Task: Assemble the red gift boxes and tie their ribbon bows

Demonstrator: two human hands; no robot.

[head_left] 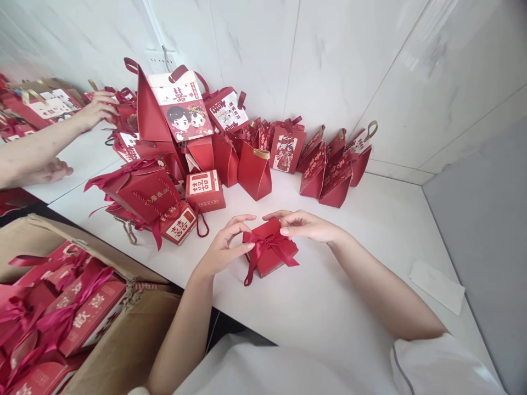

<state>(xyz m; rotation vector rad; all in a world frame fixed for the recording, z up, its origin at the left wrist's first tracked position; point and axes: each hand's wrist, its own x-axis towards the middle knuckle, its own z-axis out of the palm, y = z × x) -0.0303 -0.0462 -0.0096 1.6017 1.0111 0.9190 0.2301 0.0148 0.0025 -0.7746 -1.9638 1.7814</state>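
Observation:
A small red gift box [275,265] with a dark red ribbon bow [267,242] on top rests on the white table in front of me. From the left, my left hand [229,244] pinches the bow's left loop between thumb and curled fingers. My right hand [303,226] reaches in from the other side, thumb and forefinger closed on the bow's right loop at the box's upper edge. Its other fingers stretch behind the box. A twisted red cord [248,277] hangs at the box's left corner.
Several red gift boxes [255,173] stand along the wall. Stacked boxes [150,192] with ribbons lie left of them. An open carton [135,323] full of red boxes is at lower left. Another person's hand [100,109] touches boxes at far left. White paper [437,285] lies right.

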